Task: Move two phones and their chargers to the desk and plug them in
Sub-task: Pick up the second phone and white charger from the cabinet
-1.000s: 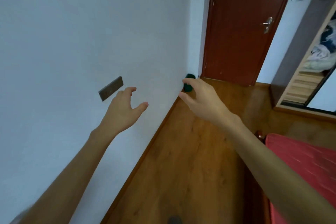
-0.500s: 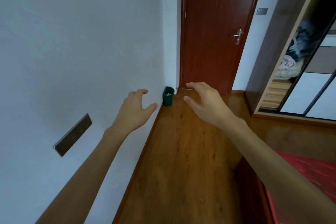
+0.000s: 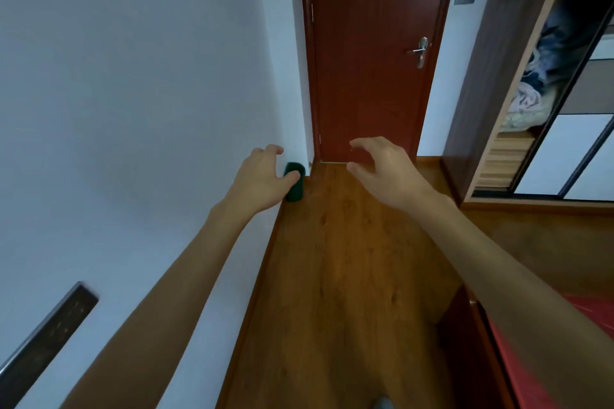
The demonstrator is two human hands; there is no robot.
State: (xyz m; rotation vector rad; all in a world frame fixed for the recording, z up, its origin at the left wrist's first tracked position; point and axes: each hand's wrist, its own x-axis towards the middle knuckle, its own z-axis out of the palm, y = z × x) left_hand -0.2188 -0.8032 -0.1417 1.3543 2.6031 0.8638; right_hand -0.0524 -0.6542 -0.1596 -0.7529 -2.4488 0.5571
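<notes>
Red bedding (image 3: 515,388) sits closest to you, low at your right, with a dark socket plate (image 3: 46,335) on the white wall at your left. Between them the wooden floor (image 3: 332,276) runs forward, and both your bare forearms reach out over it.

Your left hand (image 3: 262,176) hangs beside the wall with its fingers loosely curled round nothing. Your right hand (image 3: 385,169) is raised well apart from it, fingers arched and spread, and also empty. Past the left hand a small green bin (image 3: 295,189) stands on the floor in the corner. Beyond it is the closed red-brown door (image 3: 365,60), and the open wardrobe (image 3: 498,109) is at far right.

Neither of the phones, the chargers nor the counter shows anywhere here, so you have yet to find them. The socket plate has nothing plugged into it.

Expect each phone to be stiff, smooth and slippery, with glass that will not forgive a drop. Take it across the long edges, thumb on one side and fingers on the other. The chargers are likely light, with limp cables. Grip the plug body and gather the cord rather than pulling on it.
</notes>
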